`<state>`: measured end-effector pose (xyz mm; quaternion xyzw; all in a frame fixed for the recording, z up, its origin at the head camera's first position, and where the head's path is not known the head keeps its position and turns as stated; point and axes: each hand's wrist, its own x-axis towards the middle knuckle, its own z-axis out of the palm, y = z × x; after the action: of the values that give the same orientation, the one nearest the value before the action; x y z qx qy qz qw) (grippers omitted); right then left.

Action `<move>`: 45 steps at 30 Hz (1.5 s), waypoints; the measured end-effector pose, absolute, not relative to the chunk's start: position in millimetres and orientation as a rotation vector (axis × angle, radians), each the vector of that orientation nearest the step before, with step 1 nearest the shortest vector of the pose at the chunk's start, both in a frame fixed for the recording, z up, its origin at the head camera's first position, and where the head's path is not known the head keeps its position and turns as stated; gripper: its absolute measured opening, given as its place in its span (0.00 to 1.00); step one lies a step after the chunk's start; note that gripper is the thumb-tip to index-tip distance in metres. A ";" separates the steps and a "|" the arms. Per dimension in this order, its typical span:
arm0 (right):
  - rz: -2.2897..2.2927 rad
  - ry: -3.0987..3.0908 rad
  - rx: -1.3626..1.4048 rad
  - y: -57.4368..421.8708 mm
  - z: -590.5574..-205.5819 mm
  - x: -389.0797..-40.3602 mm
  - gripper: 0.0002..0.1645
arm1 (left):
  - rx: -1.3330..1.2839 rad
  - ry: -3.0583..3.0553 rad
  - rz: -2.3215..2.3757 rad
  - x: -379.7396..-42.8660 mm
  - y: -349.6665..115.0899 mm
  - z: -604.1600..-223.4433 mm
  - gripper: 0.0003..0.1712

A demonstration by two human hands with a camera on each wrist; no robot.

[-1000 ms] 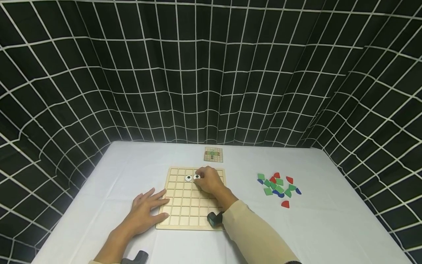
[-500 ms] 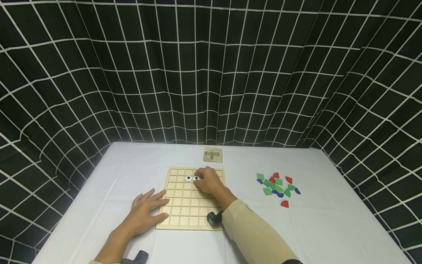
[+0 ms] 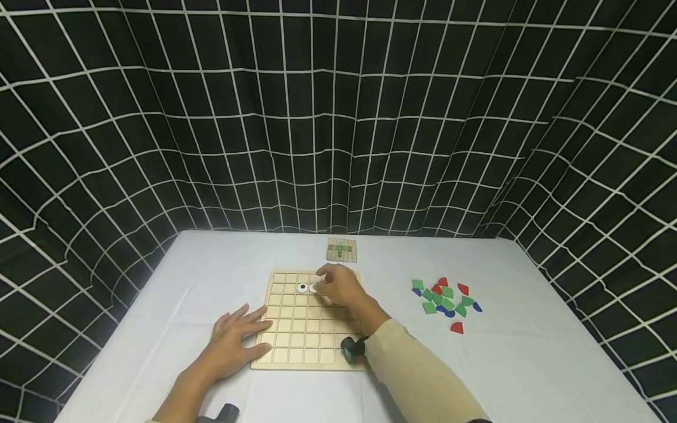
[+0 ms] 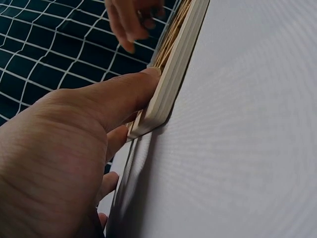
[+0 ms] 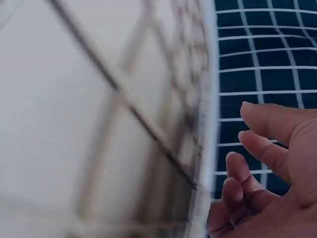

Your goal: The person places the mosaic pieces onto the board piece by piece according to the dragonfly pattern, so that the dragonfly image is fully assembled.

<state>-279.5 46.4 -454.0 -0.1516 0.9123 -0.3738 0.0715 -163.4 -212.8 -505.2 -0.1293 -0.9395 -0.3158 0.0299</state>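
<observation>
A pale wooden board point(image 3: 291, 339) divided into square cells lies on the white table. Two white round pieces with black dots, like eyes, sit side by side near its far edge: the left piece point(image 3: 302, 288) shows whole, while the right piece point(image 3: 314, 288) is partly covered by my right hand point(image 3: 342, 286). That hand is over the board's upper right; in the right wrist view its fingers point(image 5: 237, 166) are parted and nothing shows between them. My left hand point(image 3: 235, 342) rests with spread fingers at the board's left edge, its thumb point(image 4: 129, 91) touching the rim.
To the right lies a loose cluster of green pieces point(image 3: 446, 303), red pieces point(image 3: 457, 328) and blue pieces point(image 3: 478, 306). Behind the board is a small picture card point(image 3: 341, 250) with a coloured grid pattern. A black curtain point(image 3: 338, 129) with white lines surrounds the table.
My right hand has let go of the right eye piece, which stays on the board, and has lifted slightly with fingers parting. My left hand has kept its place.
</observation>
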 end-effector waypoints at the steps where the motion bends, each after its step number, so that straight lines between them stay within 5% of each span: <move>1: -1.131 2.745 -0.462 49.6 -448.4 -278.4 0.20 | -0.396 -2.899 -0.968 -163.6 -212.3 -505.3 0.27; 18: -1.187 3.033 -0.643 121.7 -374.6 -246.5 0.19 | -0.393 -2.915 -0.958 -169.2 -210.6 -505.5 0.28; 33: -1.346 3.177 -0.672 210.8 -373.4 -221.1 0.21 | -0.395 -2.904 -0.934 -169.4 -208.0 -503.6 0.28; 45: -1.350 3.208 -0.498 254.3 -399.5 -233.0 0.18 | -0.408 -2.903 -0.981 -163.5 -211.8 -504.2 0.29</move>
<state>-233.0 254.3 -399.5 -0.1391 0.8965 -0.3773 -0.1861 -163.5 -211.8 -504.2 -0.1318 -0.9388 -0.3172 0.0251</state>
